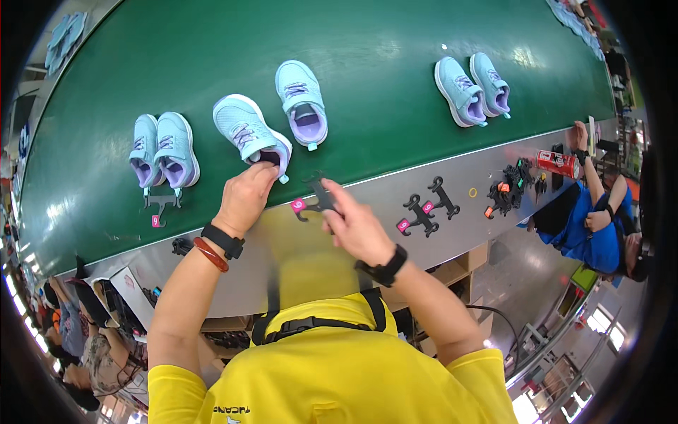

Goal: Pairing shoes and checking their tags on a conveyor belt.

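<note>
My left hand (244,198) pinches the heel opening of a light blue sneaker (241,124) with lilac laces, which lies toe away on the green surface. Its fingertips reach into the collar. Between the fingers of my right hand (359,227) is a black plastic shoe hanger (321,196) with a pink tag, held just right of that heel. The matching sneaker (300,90) lies a little farther off to the right, apart from both hands. On the left, a pair of the same sneakers (168,145) stands side by side, with a black hanger (161,205) at the heels.
Another sneaker pair (466,92) rests at the right on the green belt (374,92). Along the metal ledge (452,226) lie loose hangers (420,219), a heap of black hangers (508,191), a yellow ring (473,192) and a red can (558,163). A person in blue (597,230) sits at the right.
</note>
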A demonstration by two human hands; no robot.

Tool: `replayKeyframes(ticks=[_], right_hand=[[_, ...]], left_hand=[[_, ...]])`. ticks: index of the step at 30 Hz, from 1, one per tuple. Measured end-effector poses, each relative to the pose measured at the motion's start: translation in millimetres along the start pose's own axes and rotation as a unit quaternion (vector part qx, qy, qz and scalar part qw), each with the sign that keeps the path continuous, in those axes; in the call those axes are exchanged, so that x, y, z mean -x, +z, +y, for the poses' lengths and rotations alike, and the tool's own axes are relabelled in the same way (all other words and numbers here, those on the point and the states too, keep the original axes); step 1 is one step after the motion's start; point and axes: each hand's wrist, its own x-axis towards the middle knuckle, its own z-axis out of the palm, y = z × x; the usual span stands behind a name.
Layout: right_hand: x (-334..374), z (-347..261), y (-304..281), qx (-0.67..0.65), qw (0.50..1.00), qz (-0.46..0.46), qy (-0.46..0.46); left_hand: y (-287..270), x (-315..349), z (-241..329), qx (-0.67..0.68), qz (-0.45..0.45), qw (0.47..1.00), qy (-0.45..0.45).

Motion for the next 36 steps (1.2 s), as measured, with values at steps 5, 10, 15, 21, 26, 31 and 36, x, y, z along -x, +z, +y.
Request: replayKeyframes(ticks=[5,10,15,21,26,31,36], right_hand=[[-22.1,1.3,31.3,-0.026,0.996,0.072,-0.046],[-26.1,8.4,36.0,0.019,0.997,0.052,-0.058],[-25.8,21.0,43.3,0.044,0.993,0.043,-0.104],[-32.1,16.0,40.4,0.005,0.987,0.128,-0.097],[-44.3,12.6,39.2,0.016,0.988,0.093,-0.121],[-47.9,-2.2,25.5,0.154,0.969,-0.075,-0.179],[-61.5,-13.7,5.8,-0.067,0.983,-0.165,0.036]], left_hand=[[-3.7,-1.1,-4.6,0.006,-0.006,1.0,0.001],[-3.9,1.8,-6.7,0.008,-0.002,1.0,-0.003],[-1.8,-2.8,-7.2,0.008,0.004,1.0,-0.002],[0.8,-7.6,-13.1,0.005,-0.001,1.0,-0.002],[-0.2,-16.9,-20.9,-0.003,-0.009,1.0,-0.001],[-23.7,-12.3,-27.4,-0.054,-0.072,0.994,0.062],[-26.7,-12.1,-17.9,-0.031,-0.143,0.988,0.051]])
